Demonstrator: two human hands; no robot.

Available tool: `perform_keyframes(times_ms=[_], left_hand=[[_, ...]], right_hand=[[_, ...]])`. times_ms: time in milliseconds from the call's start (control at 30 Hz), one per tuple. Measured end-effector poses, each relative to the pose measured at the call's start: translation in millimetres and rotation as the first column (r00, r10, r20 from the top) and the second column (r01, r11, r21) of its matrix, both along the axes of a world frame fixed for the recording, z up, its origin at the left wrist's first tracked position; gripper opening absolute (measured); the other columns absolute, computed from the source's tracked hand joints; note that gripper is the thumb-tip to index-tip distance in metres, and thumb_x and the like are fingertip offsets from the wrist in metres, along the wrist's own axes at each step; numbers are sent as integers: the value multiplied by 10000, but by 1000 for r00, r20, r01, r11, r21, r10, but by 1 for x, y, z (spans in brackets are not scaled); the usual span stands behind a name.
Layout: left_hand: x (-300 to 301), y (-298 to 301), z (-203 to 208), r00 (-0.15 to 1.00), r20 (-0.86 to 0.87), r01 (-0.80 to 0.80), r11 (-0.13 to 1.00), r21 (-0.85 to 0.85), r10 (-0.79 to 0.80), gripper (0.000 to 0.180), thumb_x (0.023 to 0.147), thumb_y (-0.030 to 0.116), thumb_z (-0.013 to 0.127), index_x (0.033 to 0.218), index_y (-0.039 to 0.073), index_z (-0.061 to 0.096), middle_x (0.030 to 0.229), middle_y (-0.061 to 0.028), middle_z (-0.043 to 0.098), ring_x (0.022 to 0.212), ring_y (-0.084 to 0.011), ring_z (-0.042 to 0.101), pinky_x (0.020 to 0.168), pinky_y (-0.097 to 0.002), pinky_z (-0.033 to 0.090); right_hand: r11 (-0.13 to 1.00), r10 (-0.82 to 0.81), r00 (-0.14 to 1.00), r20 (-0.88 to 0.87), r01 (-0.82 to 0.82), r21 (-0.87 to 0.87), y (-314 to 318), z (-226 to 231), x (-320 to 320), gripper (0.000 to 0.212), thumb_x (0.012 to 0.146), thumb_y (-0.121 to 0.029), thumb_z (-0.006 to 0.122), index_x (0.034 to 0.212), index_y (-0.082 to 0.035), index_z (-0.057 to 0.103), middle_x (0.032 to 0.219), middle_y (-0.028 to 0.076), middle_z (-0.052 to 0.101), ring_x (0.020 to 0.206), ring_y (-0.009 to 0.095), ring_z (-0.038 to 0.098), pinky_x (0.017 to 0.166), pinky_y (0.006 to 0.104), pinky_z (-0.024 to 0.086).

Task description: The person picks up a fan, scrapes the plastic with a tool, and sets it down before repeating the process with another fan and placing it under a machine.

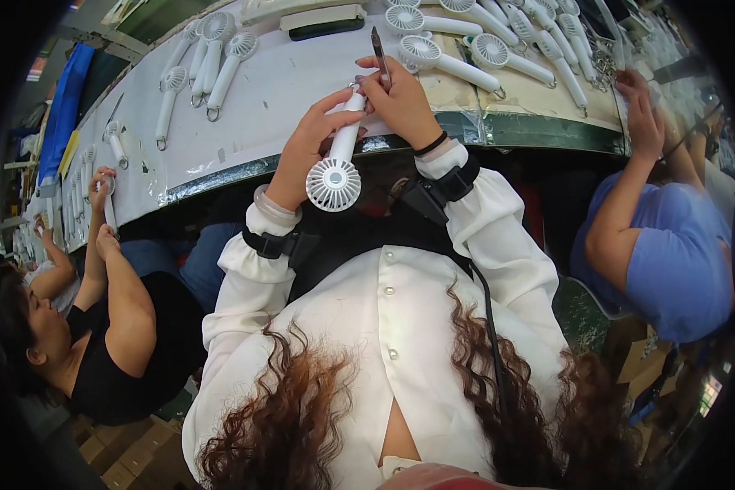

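Note:
A white handheld fan [333,184] is held over the table's near edge, its round slotted head toward me and its handle pointing away. My left hand [306,147] is closed around the handle, thumb and fingers along its sides. At the handle's far end, my right hand [406,108] has its fingertips pinched close to a small metal part. A slim dark tool with a pointed tip [380,55] sticks up from between the right fingers; its lower part is hidden, and I cannot tell its exact kind.
Several white fans lie on the table [290,77] at the left [212,61] and right [465,57]. A dark oblong item with a pale upper part [327,26] lies at the back. People work at both sides, one in black [131,343], one in blue [678,253].

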State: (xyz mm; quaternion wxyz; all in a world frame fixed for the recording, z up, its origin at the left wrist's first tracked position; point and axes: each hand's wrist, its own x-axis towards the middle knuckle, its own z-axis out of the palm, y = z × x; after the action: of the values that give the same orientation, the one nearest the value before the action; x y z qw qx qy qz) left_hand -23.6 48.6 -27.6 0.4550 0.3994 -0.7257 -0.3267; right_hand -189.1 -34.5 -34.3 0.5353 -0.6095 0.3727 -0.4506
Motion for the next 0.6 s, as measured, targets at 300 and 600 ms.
perform_keyframes(times_ms=[300, 600], left_hand=[[30, 13, 15, 815, -509, 465, 838, 286, -279, 500, 863, 45, 615, 1330, 3, 443, 1496, -192, 249, 1129, -271, 576, 914, -335, 516], [16, 9, 34, 937, -348, 250, 756, 606, -31, 533, 907, 154, 578, 1353, -21, 345, 1389, -188, 362, 1038, -212, 599, 847, -297, 507]], right_hand=[[1000, -12, 999, 35, 12, 18, 0, -3, 0, 263, 899, -137, 576, 1129, -12, 552, 773, 65, 647, 596, 101, 592, 565, 240, 485], [998, -24, 993, -114, 18, -56, 2, 0, 1, 255, 912, -132, 567, 1136, -11, 552, 755, 16, 598, 590, 74, 546, 552, 207, 448]])
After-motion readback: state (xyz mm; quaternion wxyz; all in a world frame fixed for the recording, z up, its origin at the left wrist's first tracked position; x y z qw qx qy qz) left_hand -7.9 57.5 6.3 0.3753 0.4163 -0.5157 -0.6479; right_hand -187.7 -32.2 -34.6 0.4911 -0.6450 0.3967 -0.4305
